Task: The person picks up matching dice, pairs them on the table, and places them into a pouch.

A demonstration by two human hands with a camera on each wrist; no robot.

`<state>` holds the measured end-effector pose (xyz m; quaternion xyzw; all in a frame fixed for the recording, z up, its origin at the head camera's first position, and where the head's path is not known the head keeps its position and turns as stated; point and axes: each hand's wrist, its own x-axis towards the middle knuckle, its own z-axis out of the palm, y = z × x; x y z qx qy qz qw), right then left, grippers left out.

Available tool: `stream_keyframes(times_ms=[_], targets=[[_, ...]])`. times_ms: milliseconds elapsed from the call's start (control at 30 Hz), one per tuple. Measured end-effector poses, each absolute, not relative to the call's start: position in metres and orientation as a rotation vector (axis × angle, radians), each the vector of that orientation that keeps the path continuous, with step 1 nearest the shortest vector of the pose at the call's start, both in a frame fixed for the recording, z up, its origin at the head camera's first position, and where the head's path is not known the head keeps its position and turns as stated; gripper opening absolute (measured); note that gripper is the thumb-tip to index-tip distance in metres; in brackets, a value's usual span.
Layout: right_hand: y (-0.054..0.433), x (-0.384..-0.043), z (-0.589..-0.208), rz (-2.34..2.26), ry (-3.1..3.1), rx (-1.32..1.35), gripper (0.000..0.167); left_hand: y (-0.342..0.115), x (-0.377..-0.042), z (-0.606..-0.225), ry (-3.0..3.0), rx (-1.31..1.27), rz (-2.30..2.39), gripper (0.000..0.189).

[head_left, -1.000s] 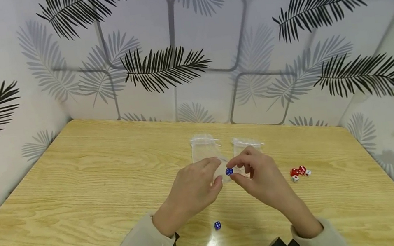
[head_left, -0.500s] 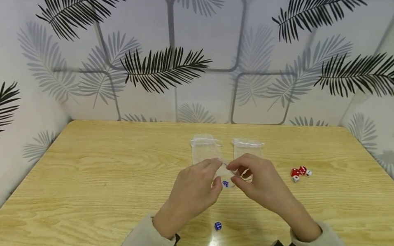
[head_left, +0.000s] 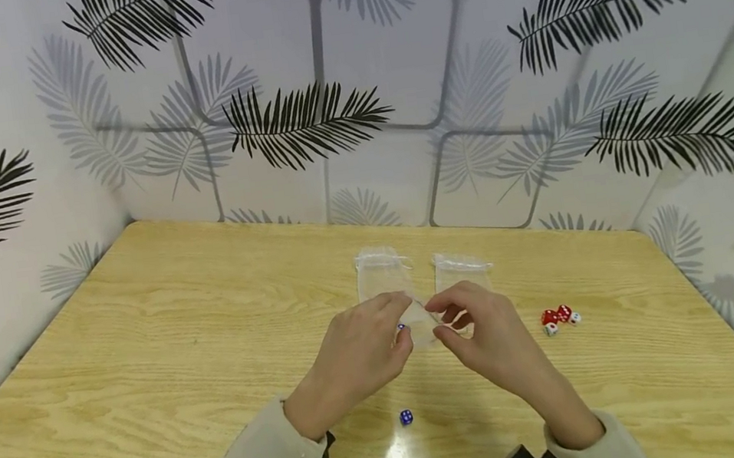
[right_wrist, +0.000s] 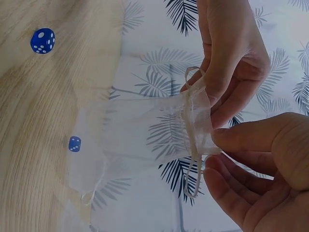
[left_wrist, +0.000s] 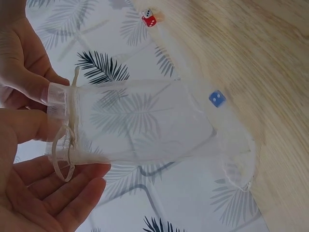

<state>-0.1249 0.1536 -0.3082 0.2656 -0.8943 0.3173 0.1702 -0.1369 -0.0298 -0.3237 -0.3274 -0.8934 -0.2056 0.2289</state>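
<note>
"What are the hands holding?"
"The left hand (head_left: 361,346) pinches one side of a sheer drawstring bag's (right_wrist: 140,128) mouth; the right hand (head_left: 485,329) pinches the other, so the bag hangs between them."
"Anything near it?"
"A blue die (right_wrist: 74,144) shows by its bottom end; whether inside, I can't tell."
"And farther out?"
"Another blue die (head_left: 406,417) lies nearer the person, red dice (head_left: 549,317) and white dice (head_left: 551,329) to the right, two flat bags (head_left: 382,277) beyond."
</note>
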Motion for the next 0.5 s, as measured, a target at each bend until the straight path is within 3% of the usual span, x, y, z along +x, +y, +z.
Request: stream_keyframes(times_ms=[500], targets=[[0.163,-0.108,-0.314,0.893,-2.531,0.791,0.026,-0.03,-0.137,-0.323,-2.524,-0.876,-0.594,0.028]])
